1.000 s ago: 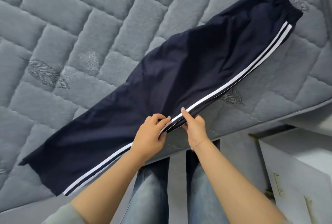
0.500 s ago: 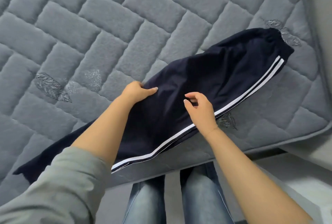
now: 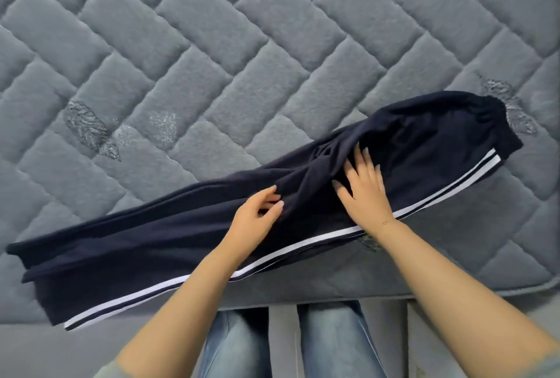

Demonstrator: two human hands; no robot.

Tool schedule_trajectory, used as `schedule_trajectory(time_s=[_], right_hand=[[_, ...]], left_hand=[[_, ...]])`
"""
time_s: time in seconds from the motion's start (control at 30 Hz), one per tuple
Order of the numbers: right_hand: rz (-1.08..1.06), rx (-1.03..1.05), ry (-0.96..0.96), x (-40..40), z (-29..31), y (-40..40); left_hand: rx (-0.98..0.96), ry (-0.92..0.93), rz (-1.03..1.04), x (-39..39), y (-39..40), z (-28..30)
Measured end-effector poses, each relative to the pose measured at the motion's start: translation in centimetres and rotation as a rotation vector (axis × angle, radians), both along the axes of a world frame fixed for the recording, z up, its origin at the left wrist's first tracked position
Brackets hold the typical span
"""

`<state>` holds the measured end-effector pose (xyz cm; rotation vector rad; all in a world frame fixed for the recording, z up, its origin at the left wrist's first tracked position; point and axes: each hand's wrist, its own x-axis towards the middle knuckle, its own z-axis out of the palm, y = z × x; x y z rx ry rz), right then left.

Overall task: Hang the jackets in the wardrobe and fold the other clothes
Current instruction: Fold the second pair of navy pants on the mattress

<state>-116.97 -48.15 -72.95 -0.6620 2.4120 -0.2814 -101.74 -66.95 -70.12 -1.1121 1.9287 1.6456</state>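
Observation:
Dark navy track trousers (image 3: 157,244) with two white side stripes lie folded lengthwise along the near edge of the grey quilted mattress (image 3: 242,59). The waistband is at the right and the leg ends are at the left. My left hand (image 3: 257,214) pinches a ridge of the cloth near the middle of the trousers. With fingers spread and straight, my right hand (image 3: 363,187) presses flat on the fabric just right of that ridge, where the cloth is creased.
The mattress stretches far beyond the trousers, with a few silvery leaf patterns on it. Its near edge runs just below the trousers. My legs in blue jeans (image 3: 330,344) stand against the bed.
Both hands left the striped edge and moved up onto the middle of the trousers. The far side of the cloth has been folded over, so the trousers look narrower. The view has shifted.

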Motion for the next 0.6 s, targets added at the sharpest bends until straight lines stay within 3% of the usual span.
schedule_trajectory(time_s=[0.1,0.2,0.4,0.53,0.6], right_hand=[[0.100,0.107,0.028,0.0,-0.9,0.6],[0.126,0.140,0.046,0.2,-1.3,0.6],[0.126,0.141,0.051,0.2,-1.6,0.8],[0.141,0.149,0.062,0.4,-2.1,1.1],[0.135,0.145,0.069,0.5,-2.3,1.1]], left_hand=[[0.445,-0.167,0.540,-3.2,-0.2,-0.2],[0.725,-0.215,0.865,-5.7,-0.9,-0.3],[0.715,-0.361,0.771,-10.2,-0.2,0.1],[0.368,-0.250,0.800,-12.5,-1.5,0.5],[0.432,-0.106,0.822,-13.5,-3.2,1.3]])
